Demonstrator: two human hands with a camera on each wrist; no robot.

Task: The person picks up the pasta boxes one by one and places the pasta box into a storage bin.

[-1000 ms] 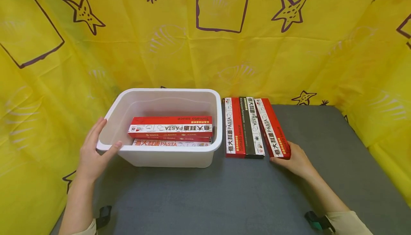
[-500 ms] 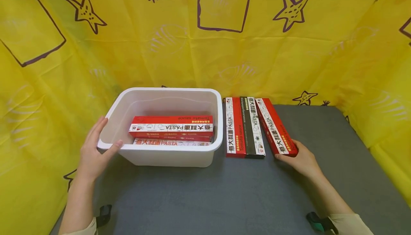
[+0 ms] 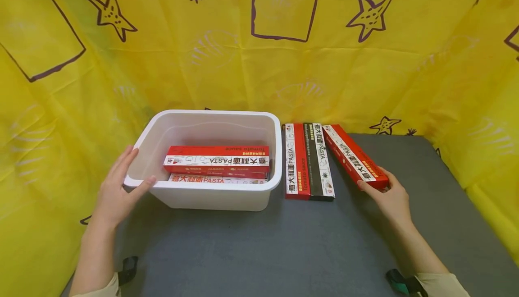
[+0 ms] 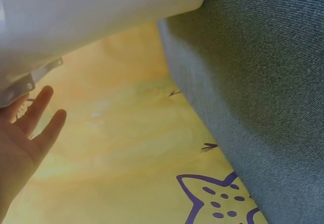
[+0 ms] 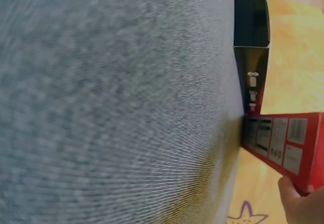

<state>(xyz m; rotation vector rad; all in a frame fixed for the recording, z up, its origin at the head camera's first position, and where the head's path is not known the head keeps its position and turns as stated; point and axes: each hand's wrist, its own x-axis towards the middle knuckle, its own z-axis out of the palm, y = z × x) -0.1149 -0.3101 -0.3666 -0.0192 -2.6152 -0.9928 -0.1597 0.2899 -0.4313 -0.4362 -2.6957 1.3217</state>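
Observation:
A red and white pasta box [image 3: 358,157] is in my right hand [image 3: 391,198], pinched between thumb and fingers at its near end. This near end is raised and the box tilts down towards its far end, next to the other boxes. My left hand [image 3: 115,191] holds the near-left corner of a white plastic tub [image 3: 215,198] by its rim, with the thumb over the front edge. Several pasta boxes [image 3: 216,157] lie crosswise inside the tub, partly hidden by its front wall. In the left wrist view, some fingers [image 4: 48,133] stand clear below the rim.
Right of the tub, a red pasta box [image 3: 298,162] and a black one [image 3: 318,162] lie side by side on the grey tabletop [image 3: 259,252]. A yellow patterned cloth [image 3: 259,76] hangs behind and along both sides.
My right hand has moved the red box's near end rightward and up, turning it away from the black box and tilting it. My left hand stays on the tub.

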